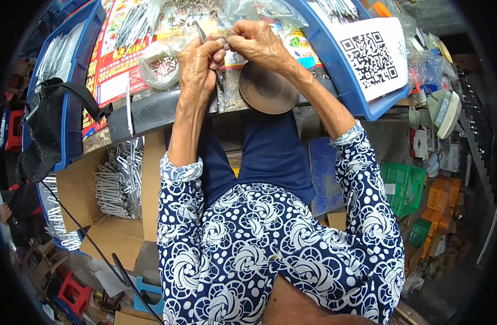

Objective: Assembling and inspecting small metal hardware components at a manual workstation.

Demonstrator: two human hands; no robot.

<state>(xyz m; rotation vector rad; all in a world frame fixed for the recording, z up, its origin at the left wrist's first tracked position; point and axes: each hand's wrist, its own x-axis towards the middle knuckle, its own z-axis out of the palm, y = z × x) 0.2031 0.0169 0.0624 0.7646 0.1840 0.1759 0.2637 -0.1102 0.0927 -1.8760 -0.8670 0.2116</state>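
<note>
Over the workbench my left hand point(198, 62) is closed around a slim dark metal tool point(200, 32), whose end sticks out above the fingers; its exact kind does not show. My right hand point(262, 46) comes in from the other side, thumb and fingers pinched, its fingertips meeting those of the left. Whatever small piece lies between the fingertips is too small to name. Just below my right hand is a round brown dish point(269, 89) at the bench edge. Beside my left hand sits a clear plastic bag of small metal parts point(164, 67).
Blue bins point(88, 32) with thin metal rods stand on the left; another blue bin point(375, 108) with a printed code sheet point(370, 57) is on the right. A cardboard box point(75, 189) of metal rods point(118, 184) sits below the bench. A black mesh bag point(45, 119) hangs at the left.
</note>
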